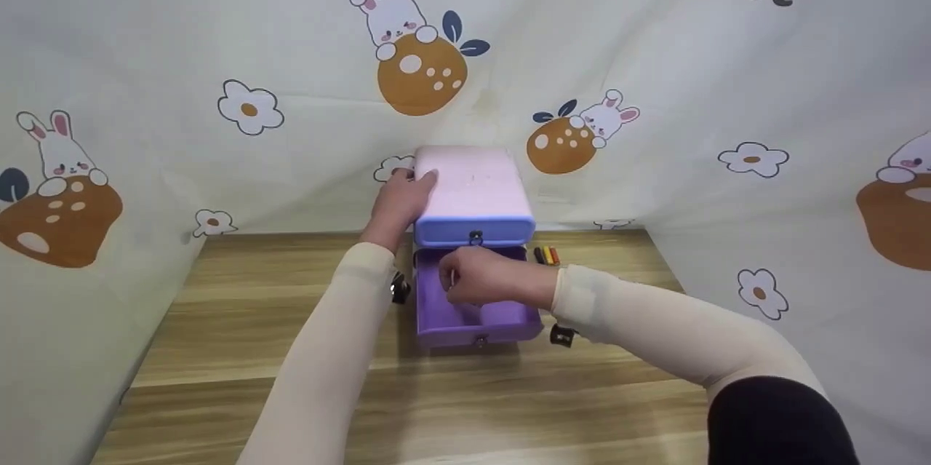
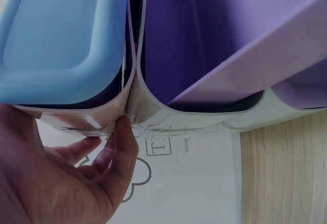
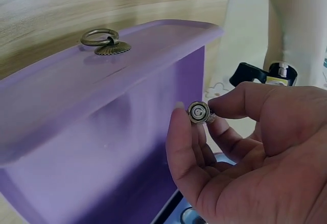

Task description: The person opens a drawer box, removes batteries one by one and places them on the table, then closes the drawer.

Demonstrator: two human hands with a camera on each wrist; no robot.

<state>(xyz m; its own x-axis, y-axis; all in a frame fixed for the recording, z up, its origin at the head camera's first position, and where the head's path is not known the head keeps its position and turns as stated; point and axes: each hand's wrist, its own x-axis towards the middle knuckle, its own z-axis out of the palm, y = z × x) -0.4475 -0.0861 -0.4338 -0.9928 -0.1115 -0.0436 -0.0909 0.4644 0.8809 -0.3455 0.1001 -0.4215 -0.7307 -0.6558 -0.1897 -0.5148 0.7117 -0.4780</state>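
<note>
A small drawer unit with a pink top (image 1: 473, 181) stands against the back cloth. Its blue upper drawer (image 1: 476, 231) is closed; the purple lower drawer (image 1: 480, 336) is pulled out. At the unit's left side rests my left hand (image 1: 400, 203), thumb on the top edge. In the left wrist view its fingers (image 2: 122, 152) touch the side wall beside the two drawers. Over the purple drawer, my right hand (image 1: 484, 276) pinches a small battery-like cylinder (image 3: 199, 112) between thumb and fingers. Its round metal end faces the right wrist camera.
Several small black, yellow and red cylinders (image 1: 547, 255) lie on the wooden table (image 1: 276, 348) right of the unit. Printed cloth (image 1: 305, 36) encloses the back and sides. A metal ring pull (image 3: 104, 39) hangs on the purple drawer's front.
</note>
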